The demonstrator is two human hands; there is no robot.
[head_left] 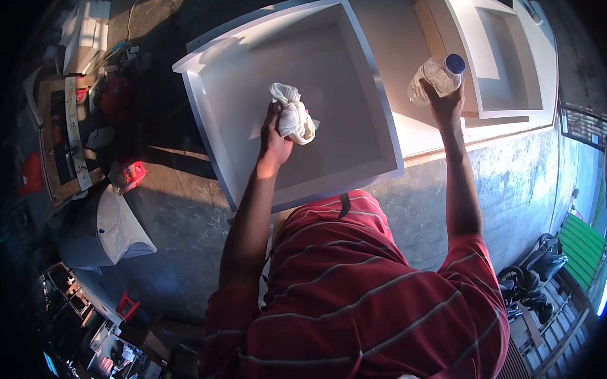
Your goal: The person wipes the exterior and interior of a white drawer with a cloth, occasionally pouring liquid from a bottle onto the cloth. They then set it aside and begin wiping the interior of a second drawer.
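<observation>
My left hand (276,135) is closed around a bunched white cloth (292,116), held over a shallow white drawer-like box (245,64) with raised sides. Out to the right, my right hand (445,101) grips a clear plastic bottle (433,75) with a blue cap (455,64). The bottle lies tilted in the hand, its cap toward the upper right. Behind it is a white panel (385,26), and a second white box (499,49) stands on the right.
A wooden frame (48,138) and a red packet (128,175) lie to the left. A white sack-like item (117,226) rests on the concrete floor (184,227). Motorbikes (537,261) and a green panel (582,248) are at the lower right.
</observation>
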